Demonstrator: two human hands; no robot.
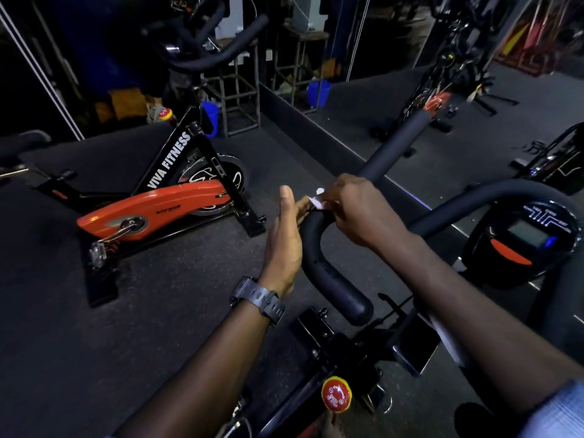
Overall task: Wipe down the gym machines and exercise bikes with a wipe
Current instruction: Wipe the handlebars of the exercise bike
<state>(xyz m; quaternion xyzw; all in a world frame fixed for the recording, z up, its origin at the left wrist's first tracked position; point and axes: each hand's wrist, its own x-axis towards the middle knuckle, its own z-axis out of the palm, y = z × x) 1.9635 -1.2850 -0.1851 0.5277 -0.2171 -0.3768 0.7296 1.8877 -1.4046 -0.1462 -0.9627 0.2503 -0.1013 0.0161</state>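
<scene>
I stand over an exercise bike whose black padded handlebar (328, 273) curves through the centre of the view. My right hand (357, 210) presses a small white wipe (317, 200) onto the top bend of that bar, fingers closed over it. Just left of the bar is my left hand (284, 238), wearing a black watch, fingers straight and together, palm turned toward the bar; its fingertips reach the wipe's edge. The bike's red resistance knob (336, 394) shows below, and its round console (524, 238) sits at the right.
A second bike (158, 207) with an orange guard stands on the dark rubber floor to the left. A wall mirror (442, 128) runs along the right. Metal stools (240, 99) and a blue bucket (211, 116) stand at the back.
</scene>
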